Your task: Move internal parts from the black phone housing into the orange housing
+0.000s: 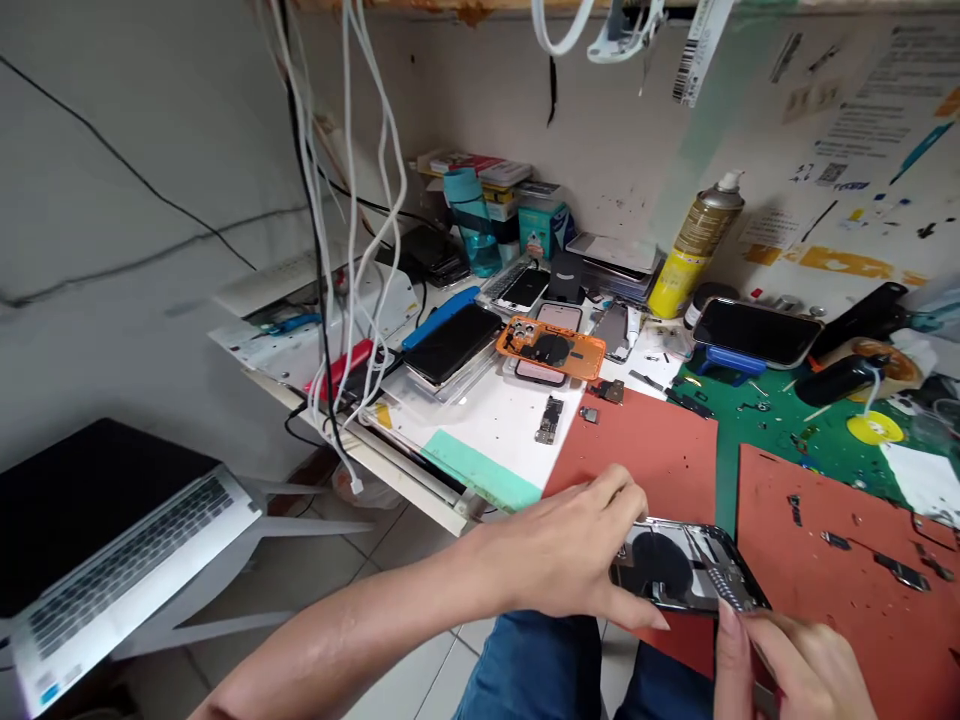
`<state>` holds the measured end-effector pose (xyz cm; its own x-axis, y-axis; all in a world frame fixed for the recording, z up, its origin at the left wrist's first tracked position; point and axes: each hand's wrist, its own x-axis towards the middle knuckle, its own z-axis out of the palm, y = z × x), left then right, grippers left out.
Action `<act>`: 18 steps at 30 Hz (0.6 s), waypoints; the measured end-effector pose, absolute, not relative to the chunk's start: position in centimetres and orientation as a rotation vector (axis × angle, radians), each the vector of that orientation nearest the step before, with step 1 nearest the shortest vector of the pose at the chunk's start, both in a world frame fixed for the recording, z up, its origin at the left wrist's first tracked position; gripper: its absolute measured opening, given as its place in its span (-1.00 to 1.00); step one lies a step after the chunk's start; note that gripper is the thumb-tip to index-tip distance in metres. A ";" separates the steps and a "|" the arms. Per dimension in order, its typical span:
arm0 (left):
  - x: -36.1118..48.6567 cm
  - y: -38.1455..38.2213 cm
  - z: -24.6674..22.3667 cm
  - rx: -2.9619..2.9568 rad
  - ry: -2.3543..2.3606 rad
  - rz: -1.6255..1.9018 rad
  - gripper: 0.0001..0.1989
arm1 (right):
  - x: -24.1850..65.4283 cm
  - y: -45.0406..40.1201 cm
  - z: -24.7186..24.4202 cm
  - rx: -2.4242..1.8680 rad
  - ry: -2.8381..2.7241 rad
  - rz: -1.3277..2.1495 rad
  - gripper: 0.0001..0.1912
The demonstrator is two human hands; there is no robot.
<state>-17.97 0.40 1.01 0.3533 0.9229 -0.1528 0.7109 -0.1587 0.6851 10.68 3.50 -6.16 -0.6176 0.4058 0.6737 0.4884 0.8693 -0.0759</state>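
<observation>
An opened phone housing [660,562] with a dark round pad and bare inner parts lies at the front edge of the red mat [660,440]. My left hand [577,545] grips its left end, fingers on the far edge and thumb along the near edge. At its right end, my right hand [787,660] pinches tweezers [724,585] with a patterned grip. Their tips point into the housing's upper inside. Further back lie an orange phone frame [551,347] and a small circuit board [550,420] on white paper.
Loose small parts lie on a second red mat [847,560] and a green mat [780,410]. White cables [349,200] hang at the left over the table edge. Behind stand a spray can [694,245], a blue bottle [472,225] and a propped phone [757,330]. A laptop [135,560] sits lower left.
</observation>
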 end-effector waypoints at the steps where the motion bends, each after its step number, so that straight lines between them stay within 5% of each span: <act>1: -17.9 0.3 1.2 1.928 1.416 0.395 -0.32 | 10.2 3.0 -5.7 -0.689 -2.273 -0.149 -0.90; 5: -17.7 0.0 1.4 1.868 1.447 0.404 -0.46 | 7.9 1.1 -4.0 -0.793 -2.145 -0.126 -0.63; 18: -16.8 -2.4 -2.0 2.207 1.429 0.631 -0.54 | 8.0 -0.3 -4.4 -0.848 -1.912 0.058 -0.55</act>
